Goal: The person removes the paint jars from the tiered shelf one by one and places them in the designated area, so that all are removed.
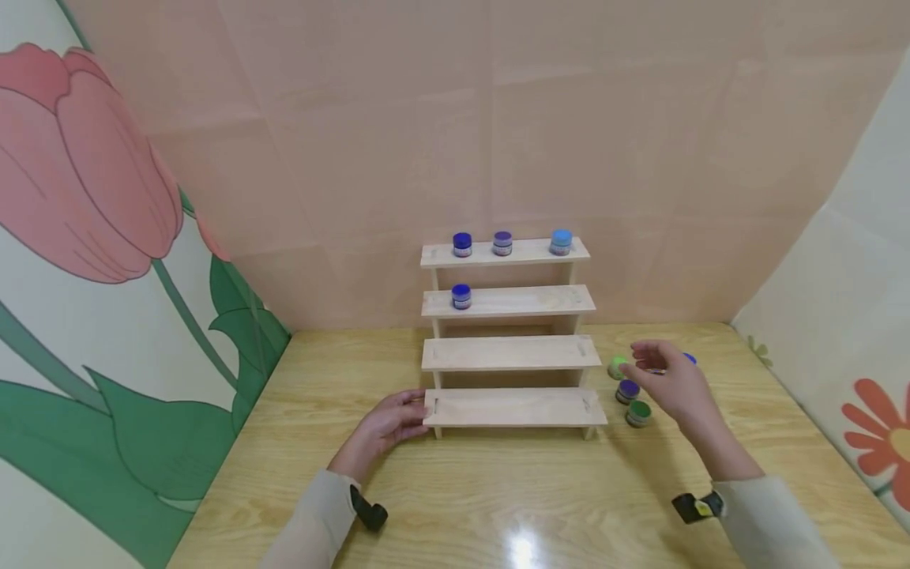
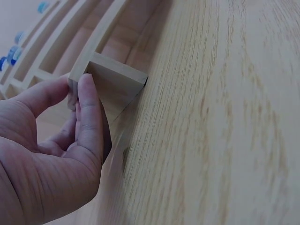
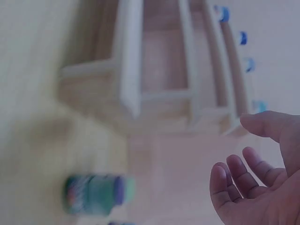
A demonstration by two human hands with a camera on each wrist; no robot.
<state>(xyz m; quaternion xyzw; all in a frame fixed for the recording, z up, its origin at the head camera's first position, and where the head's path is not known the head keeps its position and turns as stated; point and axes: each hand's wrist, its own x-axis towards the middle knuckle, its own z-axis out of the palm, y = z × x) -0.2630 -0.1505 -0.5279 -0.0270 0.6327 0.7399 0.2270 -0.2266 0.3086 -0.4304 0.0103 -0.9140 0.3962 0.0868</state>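
Observation:
A four-step wooden display rack [image 1: 512, 407] stands on the table. My left hand [image 1: 389, 427] is at the left end of its lowest step; in the left wrist view the thumb and fingers [image 2: 89, 112] pinch that board's end. My right hand [image 1: 671, 383] hovers right of the rack with fingers loosely bent, and the right wrist view shows nothing in it. Beside it are a light green paint jar [image 1: 617, 367], a purple jar [image 1: 628, 391] and a dark green jar [image 1: 639, 414]. A blue lid [image 1: 689, 359] peeks out behind the hand.
On the top step sit a dark blue jar [image 1: 462, 245], a purple jar [image 1: 502, 243] and a light blue jar [image 1: 561, 243]. Another blue jar [image 1: 461, 297] stands on the second step's left part. A draped backdrop [image 1: 370, 158] rises behind the wood-grain table [image 1: 455, 498].

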